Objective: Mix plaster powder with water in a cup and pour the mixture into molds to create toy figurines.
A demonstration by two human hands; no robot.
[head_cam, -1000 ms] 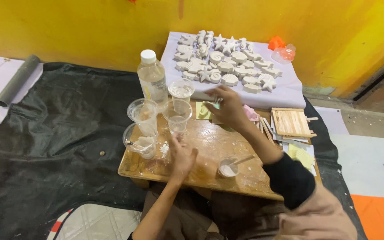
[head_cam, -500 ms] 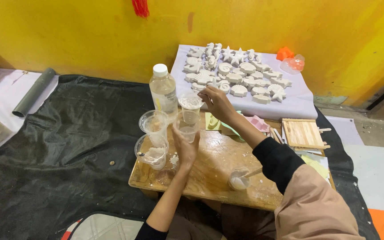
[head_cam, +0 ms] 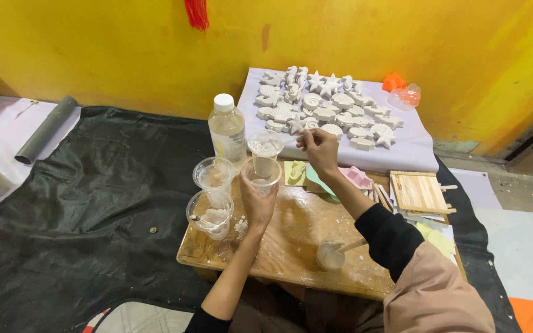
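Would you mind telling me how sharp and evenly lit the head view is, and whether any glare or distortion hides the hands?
Head view: soft, even indoor light with faint shadows; left hand on the clear plastic cup and right hand are reasonably sharp; mild sheen on the water bottle, no blinding glare; white plaster casts slightly washed out; wide-angle stretching toward the edges.

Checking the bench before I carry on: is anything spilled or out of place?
Yes: white powder and crumbs are scattered on the low wooden table beside the clear plastic cups, near the left hand. Nothing looks tipped or broken.
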